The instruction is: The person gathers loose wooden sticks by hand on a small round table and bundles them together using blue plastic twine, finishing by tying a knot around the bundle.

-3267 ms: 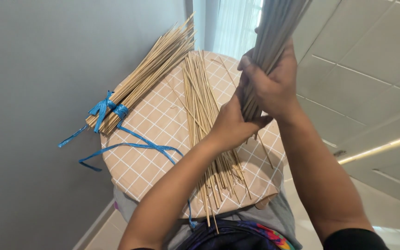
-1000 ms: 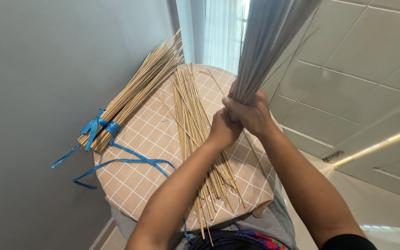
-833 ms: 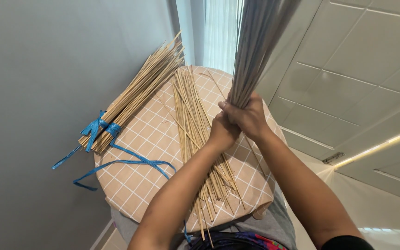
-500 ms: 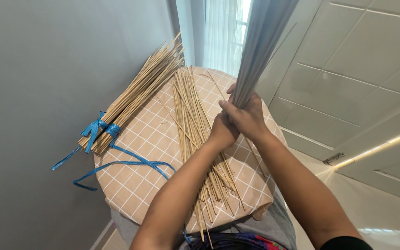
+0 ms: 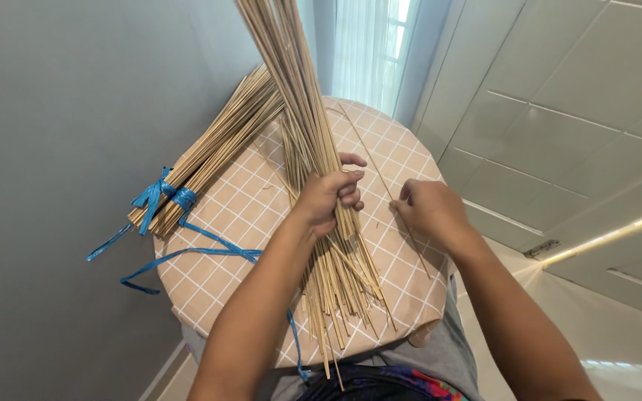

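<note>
left hand alone grips the upright stick bundle; right hand has let go

left of the held bundle, a tied bundle of sticks lies slanted on the round checked desk, bound with blue ribbon whose loose ends trail over the desk edge. the left hand has its fingers pressed closed around the stick bundle, which rises steeply from the desk, its lower ends fanning out among loose sticks below the hand. right of the bundle, the right hand, which half a second ago clasped the bundle too, now rests low over the desk, fingers loosely curled, near a single stick; whether it pinches it i cannot tell. the work seems to have moved from gathering to picking through sticks.
</note>
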